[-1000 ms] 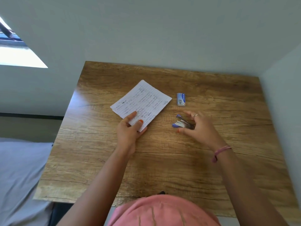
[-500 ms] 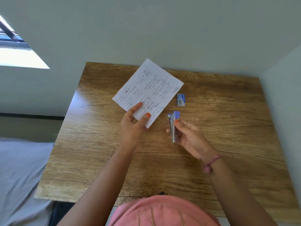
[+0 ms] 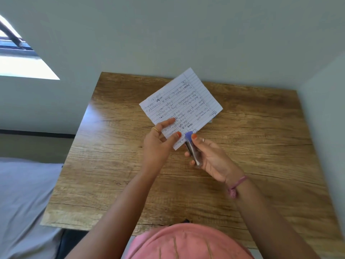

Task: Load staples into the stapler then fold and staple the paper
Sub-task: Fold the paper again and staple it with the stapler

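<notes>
My left hand (image 3: 161,141) pinches the near corner of a folded, lined paper (image 3: 183,103) covered in handwriting and holds it tilted above the wooden table (image 3: 115,165). My right hand (image 3: 211,157) grips a small stapler (image 3: 192,148), silver with a blue tip. The stapler's blue tip sits at the paper's near edge, beside my left thumb. The small staple box (image 3: 211,121) is almost fully hidden behind the paper's right corner.
The table stands against a pale wall at the back and right. A grey bed surface (image 3: 22,202) lies to the left, below table height. A window (image 3: 16,58) is at upper left. My pink garment (image 3: 186,242) fills the bottom edge.
My left hand lifted the paper off the table and raised it. My right hand picked up the stapler and brought it left, up to the paper's near edge.
</notes>
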`<state>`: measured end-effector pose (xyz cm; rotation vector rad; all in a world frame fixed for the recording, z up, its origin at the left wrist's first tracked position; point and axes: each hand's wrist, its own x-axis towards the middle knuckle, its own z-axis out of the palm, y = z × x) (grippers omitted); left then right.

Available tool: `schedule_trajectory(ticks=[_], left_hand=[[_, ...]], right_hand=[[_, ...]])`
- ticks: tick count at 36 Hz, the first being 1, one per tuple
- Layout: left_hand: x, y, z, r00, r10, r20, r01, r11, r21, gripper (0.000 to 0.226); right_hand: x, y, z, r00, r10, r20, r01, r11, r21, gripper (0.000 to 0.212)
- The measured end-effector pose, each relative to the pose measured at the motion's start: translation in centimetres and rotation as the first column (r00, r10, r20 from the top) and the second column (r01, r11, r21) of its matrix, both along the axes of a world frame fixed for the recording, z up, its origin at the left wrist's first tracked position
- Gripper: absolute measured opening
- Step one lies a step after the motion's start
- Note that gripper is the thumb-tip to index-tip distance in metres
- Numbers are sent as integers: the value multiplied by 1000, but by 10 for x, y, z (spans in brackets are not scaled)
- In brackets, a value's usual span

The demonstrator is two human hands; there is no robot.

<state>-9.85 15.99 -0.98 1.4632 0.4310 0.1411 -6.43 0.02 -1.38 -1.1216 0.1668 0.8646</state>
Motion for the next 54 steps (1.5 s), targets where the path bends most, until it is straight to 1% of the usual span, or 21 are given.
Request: schedule_trajectory(ticks=[5, 9, 14, 17, 23, 27, 30, 33, 35, 38, 41, 46, 49, 54], left_hand=[[1, -3, 2, 1000, -26, -16, 27, 998, 50, 33], [1, -3, 2, 1000, -5, -18, 6, 1000, 24, 33], [1, -1, 1, 1000, -10, -21, 9, 1000, -15, 33], [1, -2, 0, 1000, -9, -25, 9, 1000, -3, 32], [0, -4, -1, 1000, 6, -7, -6, 1000, -3, 32], [-2, -7, -1, 1000, 11, -3, -11, 1000, -4, 31], [-3, -9, 0, 1000, 0, 21, 0, 999, -46, 30], [-4, -10, 3, 999, -2, 42, 9, 987, -163, 27], [-5, -11, 3, 999, -14, 45, 25, 972, -232, 33], [-7, -15, 2, 998, -29, 51, 41, 967, -251, 42], [-8, -20, 1, 998, -49, 43, 58, 969, -238, 50], [-6, -22, 1, 997, -69, 29, 73, 974, -213, 52], [-5, -21, 0, 997, -80, 12, 80, 970, -231, 54], [-4, -22, -3, 996, -75, -42, 65, 979, -194, 45]], right_hand=[[2, 4, 5, 999, 33, 1, -33, 999, -41, 48], [2, 6, 5, 999, 34, -12, -35, 999, -35, 54], [1, 6, 5, 999, 54, -3, -54, 998, -20, 48], [1, 6, 6, 999, 55, 1, -55, 998, -41, 43], [-1, 8, 7, 999, 41, 11, -39, 995, -93, 50], [-3, 8, 7, 1000, 18, 12, -17, 995, -96, 46], [-5, 9, 7, 1000, 7, 25, -4, 995, -104, 45], [-6, 10, 7, 998, 0, 58, 7, 992, -124, 44], [-5, 11, 8, 997, -6, 83, 17, 991, -133, 42], [-5, 12, 9, 993, -7, 119, 26, 987, -158, 33], [-6, 15, 9, 992, 0, 130, 24, 983, -182, 37], [-6, 17, 10, 987, 20, 162, 20, 970, -242, 47], [-6, 16, 8, 986, 2, 164, 40, 967, -253, 40], [-8, 19, 6, 980, -63, 188, 109, 963, -247, 23]])
